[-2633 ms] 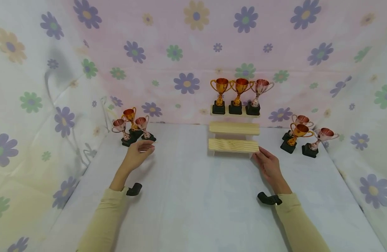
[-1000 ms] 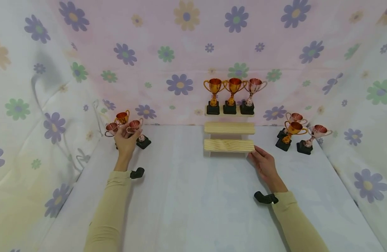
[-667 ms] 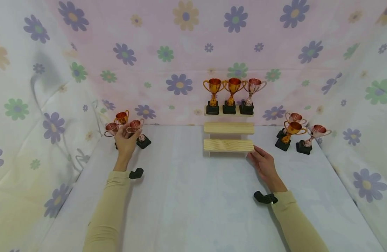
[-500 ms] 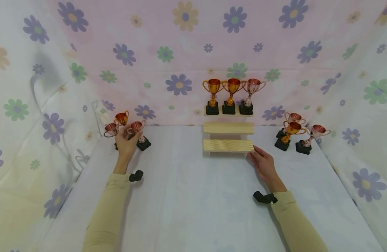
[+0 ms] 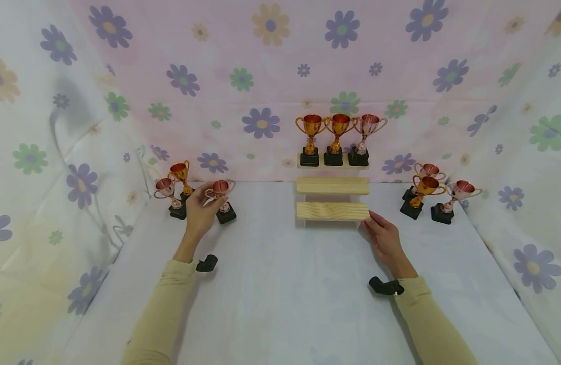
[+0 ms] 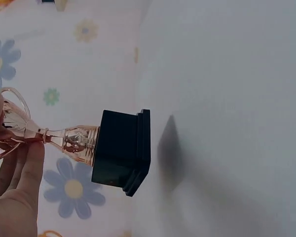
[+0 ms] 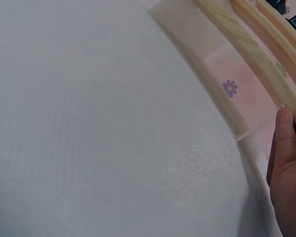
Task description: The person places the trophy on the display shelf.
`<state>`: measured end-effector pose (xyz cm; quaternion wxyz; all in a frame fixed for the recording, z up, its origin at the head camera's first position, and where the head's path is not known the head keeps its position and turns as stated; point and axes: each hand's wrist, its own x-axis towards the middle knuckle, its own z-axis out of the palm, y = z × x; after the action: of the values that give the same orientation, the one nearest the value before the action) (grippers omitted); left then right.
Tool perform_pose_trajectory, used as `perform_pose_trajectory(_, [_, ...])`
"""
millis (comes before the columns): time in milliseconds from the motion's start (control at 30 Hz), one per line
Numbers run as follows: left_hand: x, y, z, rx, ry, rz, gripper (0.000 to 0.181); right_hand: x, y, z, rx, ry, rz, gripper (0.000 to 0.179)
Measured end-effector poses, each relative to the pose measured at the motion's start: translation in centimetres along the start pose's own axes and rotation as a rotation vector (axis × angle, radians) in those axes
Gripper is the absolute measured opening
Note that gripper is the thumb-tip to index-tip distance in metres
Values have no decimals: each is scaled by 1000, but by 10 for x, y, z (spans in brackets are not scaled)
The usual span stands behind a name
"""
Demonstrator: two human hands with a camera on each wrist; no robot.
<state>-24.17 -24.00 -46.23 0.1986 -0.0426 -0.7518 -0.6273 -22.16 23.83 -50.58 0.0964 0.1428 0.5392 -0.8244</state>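
My left hand (image 5: 201,212) holds a rose-gold trophy cup (image 5: 220,189) by its bowl, at the left of the table. In the left wrist view, thumb and fingers grip the bowl, and the black base (image 6: 119,148) hangs just off the white surface, its shadow apart from it. My right hand (image 5: 386,242) pinches the right end of the lowest step of a three-tier wooden display stand (image 5: 332,211). Seen from the right wrist, the fingertips lie at that step's end (image 7: 292,106). Three trophies (image 5: 334,155), two gold and one rose-gold, stand on the top tier.
Left of my left hand stand a rose-gold trophy (image 5: 165,188) and a gold trophy (image 5: 179,172). Three more trophies (image 5: 428,185) form a group on the right. Flowered cloth walls (image 5: 271,76) enclose the white table (image 5: 280,294) at the back and sides.
My left hand reached in among the left trophies, took hold of the rose-gold one and moved it rightward, away from the other two. My right hand has stayed at the stand.
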Motion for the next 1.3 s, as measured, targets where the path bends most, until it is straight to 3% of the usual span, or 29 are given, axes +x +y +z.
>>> perform_pose_trajectory(133, [-2,3,12,8,-64,35,51,0,0,-1,15,-4,4,60])
perform_pose_trajectory(533, [-4,41,46,-14,-179,141,46,1,1,-1,31,-2,5,57])
perform_pose_trajectory(833, [-12,65,71,-56,-249,128,48,1,1,-2,50,-11,6,59])
perform_pose_trajectory(1033, [-12,71,86,-78,-269,133,48,2,2,-2,36,-9,1,60])
perform_pose_trajectory(1300, [-7,76,108,-110,-296,190,47,4,2,-4,48,-4,15,60])
